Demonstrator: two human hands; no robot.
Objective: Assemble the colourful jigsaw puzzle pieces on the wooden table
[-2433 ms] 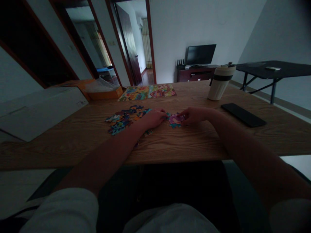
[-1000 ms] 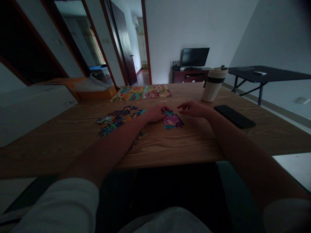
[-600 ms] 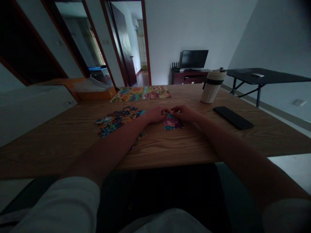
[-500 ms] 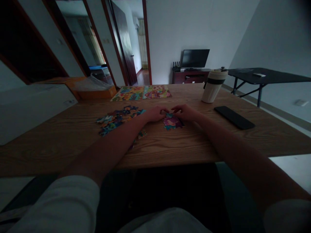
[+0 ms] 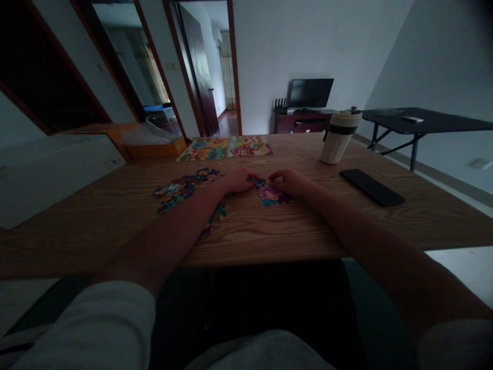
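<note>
A small joined patch of pink and teal puzzle pieces [image 5: 269, 195] lies on the wooden table [image 5: 308, 226]. My left hand [image 5: 238, 181] rests curled at its left edge, fingertips touching a piece. My right hand [image 5: 288, 181] is curled at the patch's upper right, fingers pressed on it. Whether either hand pinches a loose piece is too dark to tell. A heap of loose colourful pieces [image 5: 181, 188] spreads to the left of my left hand, and a few pieces [image 5: 220, 211] lie under my left forearm.
Two finished colourful puzzle pictures [image 5: 225, 147] lie at the table's far side. A white lidded cup [image 5: 339, 136] and a black phone [image 5: 372, 187] sit on the right. An orange box [image 5: 146, 144] and a large white box [image 5: 50, 172] stand on the left.
My right hand has come in from the right onto the joined patch. My left hand has stayed at its left edge, shifting slightly left.
</note>
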